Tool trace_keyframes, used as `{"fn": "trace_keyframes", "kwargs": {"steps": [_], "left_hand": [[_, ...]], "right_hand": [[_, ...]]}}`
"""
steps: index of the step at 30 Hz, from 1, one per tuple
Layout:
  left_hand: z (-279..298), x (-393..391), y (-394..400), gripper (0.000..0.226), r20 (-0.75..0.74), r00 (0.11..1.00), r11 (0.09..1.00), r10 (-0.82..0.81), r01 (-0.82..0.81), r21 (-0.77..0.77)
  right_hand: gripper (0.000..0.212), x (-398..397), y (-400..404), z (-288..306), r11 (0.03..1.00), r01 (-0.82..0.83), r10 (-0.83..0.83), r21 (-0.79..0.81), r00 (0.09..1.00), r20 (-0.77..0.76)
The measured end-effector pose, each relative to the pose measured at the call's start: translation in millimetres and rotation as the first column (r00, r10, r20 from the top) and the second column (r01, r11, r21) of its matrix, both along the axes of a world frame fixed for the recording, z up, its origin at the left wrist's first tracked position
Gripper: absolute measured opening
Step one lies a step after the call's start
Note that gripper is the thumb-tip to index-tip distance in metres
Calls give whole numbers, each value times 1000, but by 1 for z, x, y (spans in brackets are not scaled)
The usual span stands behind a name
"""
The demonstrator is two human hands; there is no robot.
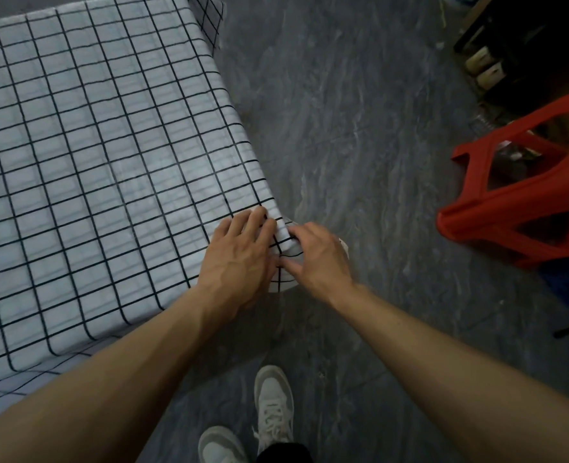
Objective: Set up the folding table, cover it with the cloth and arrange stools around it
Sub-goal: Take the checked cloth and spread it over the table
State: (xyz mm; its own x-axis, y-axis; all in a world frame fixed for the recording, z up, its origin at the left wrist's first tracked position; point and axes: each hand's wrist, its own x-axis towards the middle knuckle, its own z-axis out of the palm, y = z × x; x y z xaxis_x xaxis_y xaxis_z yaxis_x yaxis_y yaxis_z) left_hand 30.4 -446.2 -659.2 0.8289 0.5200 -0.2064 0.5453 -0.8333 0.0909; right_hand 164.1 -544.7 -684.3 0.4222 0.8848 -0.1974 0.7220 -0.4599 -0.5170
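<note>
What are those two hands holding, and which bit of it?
The checked cloth, at its near right corner: the left hand presses it down while the right hand pinches the hanging corner.

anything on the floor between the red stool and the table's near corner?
Nothing visible. The red stool stands at right, apart from the cloth-covered table; only bare grey floor lies between. Both hands, left hand and right hand, work the cloth's corner.

Grey marbled floor [360, 128], dark shelf [523, 45] at far right, dim light
</note>
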Motion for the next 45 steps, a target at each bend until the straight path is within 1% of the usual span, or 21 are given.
{"fn": "trace_keyframes", "kwargs": {"steps": [2,3,5,6,7,10,11,12,14,17,21,23,28,30,31,33,35,38,40,42,45], "left_hand": [[1,1,0,56,11,1000,1000,0,0,-10],[2,1,0,55,20,1000,1000,-1,2,-16],[3,1,0,55,39,999,1000,-3,4,-25],[3,0,1,55,40,999,1000,-3,4,-26],[3,0,1,57,39,999,1000,-5,6,-26],[1,-1,2,59,51,999,999,-6,8,-44],[2,-1,3,61,60,998,998,-6,9,-57],[2,-1,4,64,66,998,997,-13,18,-75],[4,-4,9,74,57,998,993,-34,40,-107],[7,-17,14,83,25,999,993,-25,28,-118],[7,-48,16,73,23,999,996,36,-34,-81],[6,-69,18,75,25,995,993,98,-96,-68],[0,-121,13,73,45,981,982,187,-186,-26],[-1,-141,13,73,47,974,975,222,-221,-21],[0,-150,14,72,48,971,972,235,-234,-21],[1,-167,16,69,49,968,969,247,-246,-26],[2,-182,17,63,68,965,968,252,-250,-30],[5,-201,19,60,80,956,960,281,-280,-26],[5,-216,22,62,71,946,948,317,-317,-21],[5,-235,24,56,81,933,937,350,-349,-22],[5,-267,27,47,110,925,931,363,-365,-2]], "right_hand": [[21,1,2,-5,998,58,-57,-37,998,38],[13,5,2,-7,994,79,-76,-75,996,47],[6,16,0,-11,982,130,-130,-135,991,14],[8,21,-1,-11,978,146,-149,-148,989,-13],[18,25,-1,-9,978,141,-147,-156,989,-25],[75,25,4,6,990,31,-38,-138,998,-48],[87,21,8,13,995,-21,16,-98,999,-51],[91,14,12,19,995,-87,85,-55,996,-40],[88,1,21,25,977,-214,214,4,977,-14],[81,-12,28,26,958,-286,286,19,958,-14],[69,-11,30,28,955,-297,296,-10,947,128],[68,-14,34,30,951,-307,308,-34,935,175],[52,-32,40,35,943,-305,333,-133,872,359],[57,-46,44,39,942,-298,335,-154,856,395],[66,-55,46,41,935,-317,354,-158,851,389],[86,-80,51,43,900,-406,437,-159,843,314],[94,-109,57,45,842,-509,540,-180,807,240],[90,-145,63,38,789,-577,613,-210,765,199],[85,-159,63,30,801,-557,595,-219,781,189],[78,-165,62,24,829,-520,555,-205,810,188],[71,-170,64,22,867,-467,497,-175,836,231]]}}
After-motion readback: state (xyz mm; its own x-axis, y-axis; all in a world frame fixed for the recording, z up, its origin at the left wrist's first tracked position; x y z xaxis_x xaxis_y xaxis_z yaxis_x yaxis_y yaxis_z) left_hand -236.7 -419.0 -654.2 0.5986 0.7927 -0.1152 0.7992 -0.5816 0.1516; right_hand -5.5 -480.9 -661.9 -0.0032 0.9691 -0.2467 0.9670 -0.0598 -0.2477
